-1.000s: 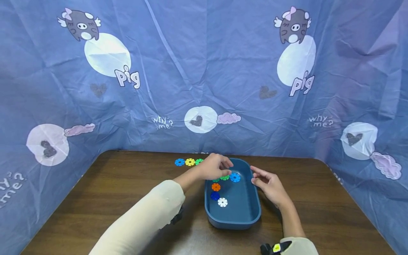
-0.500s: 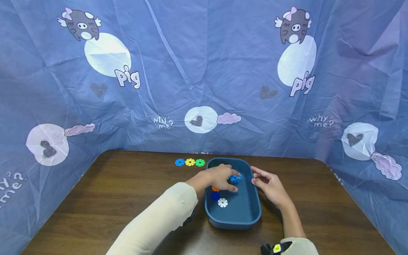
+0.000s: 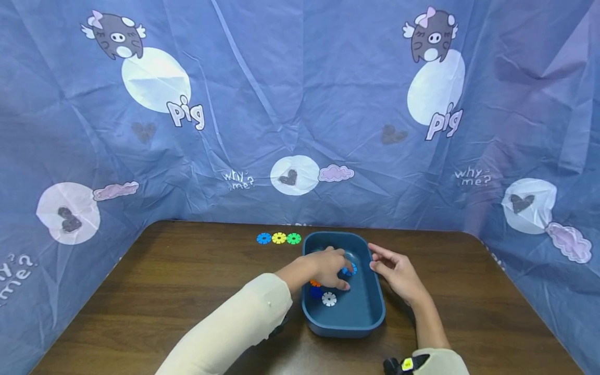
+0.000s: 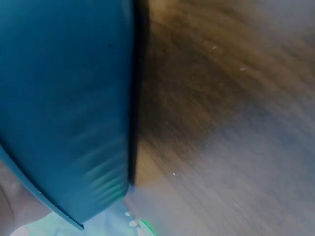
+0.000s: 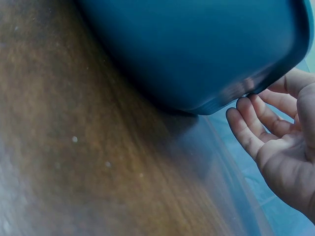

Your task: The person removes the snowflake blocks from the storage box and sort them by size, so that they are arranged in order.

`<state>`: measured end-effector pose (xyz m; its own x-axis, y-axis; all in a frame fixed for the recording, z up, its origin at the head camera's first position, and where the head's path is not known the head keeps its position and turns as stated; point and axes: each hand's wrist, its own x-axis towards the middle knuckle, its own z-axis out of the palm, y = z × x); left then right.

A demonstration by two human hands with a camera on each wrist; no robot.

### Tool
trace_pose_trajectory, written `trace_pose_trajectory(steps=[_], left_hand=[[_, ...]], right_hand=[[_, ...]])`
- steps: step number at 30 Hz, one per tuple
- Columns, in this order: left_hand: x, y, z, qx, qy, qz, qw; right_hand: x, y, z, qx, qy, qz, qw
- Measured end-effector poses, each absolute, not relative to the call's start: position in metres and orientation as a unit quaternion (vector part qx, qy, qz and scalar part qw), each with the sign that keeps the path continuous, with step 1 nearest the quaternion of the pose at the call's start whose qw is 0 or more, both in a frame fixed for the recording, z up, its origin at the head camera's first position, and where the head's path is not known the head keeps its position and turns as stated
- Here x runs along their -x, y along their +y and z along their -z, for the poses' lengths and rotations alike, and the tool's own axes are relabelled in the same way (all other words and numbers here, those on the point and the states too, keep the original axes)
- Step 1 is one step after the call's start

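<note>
Head view: the left hand (image 3: 328,267) has dipped lower in the tray (image 3: 361,307), and the bright blue disc (image 3: 346,271) has slid slightly nearer, now under its spread fingers, thumb apart! That hand partly covers the orange disc (image 3: 315,283); three discs (image 3: 279,238) line the bench (image 3: 197,281). Left wrist: tray wall and bench, fingers' state untellable. Right wrist: the right hand (image 5: 285,147), fingers loosely bent, clamping nothing, rests against the tray.

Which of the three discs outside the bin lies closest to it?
The green disc, rightmost of the three; the yellow disc and blue disc lie farther left.
</note>
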<state>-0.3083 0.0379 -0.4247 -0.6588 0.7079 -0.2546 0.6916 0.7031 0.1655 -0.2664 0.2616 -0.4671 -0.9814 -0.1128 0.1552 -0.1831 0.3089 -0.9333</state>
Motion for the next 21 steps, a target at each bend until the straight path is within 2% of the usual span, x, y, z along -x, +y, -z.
trace_pose_trajectory(steps=[6,12,21], left_hand=[[0.296,0.035,0.420,-0.441,0.881,-0.037,0.169],[0.297,0.032,0.419,-0.490,0.854,-0.059,0.164],[0.314,0.036,0.429,-0.446,0.864,-0.154,0.178]], right_hand=[[0.267,0.262,0.468,-0.090,-0.810,-0.579,0.028],[0.269,0.263,0.469,-0.085,-0.814,-0.574,0.029],[0.267,0.262,0.468,-0.082,-0.812,-0.577,0.025]])
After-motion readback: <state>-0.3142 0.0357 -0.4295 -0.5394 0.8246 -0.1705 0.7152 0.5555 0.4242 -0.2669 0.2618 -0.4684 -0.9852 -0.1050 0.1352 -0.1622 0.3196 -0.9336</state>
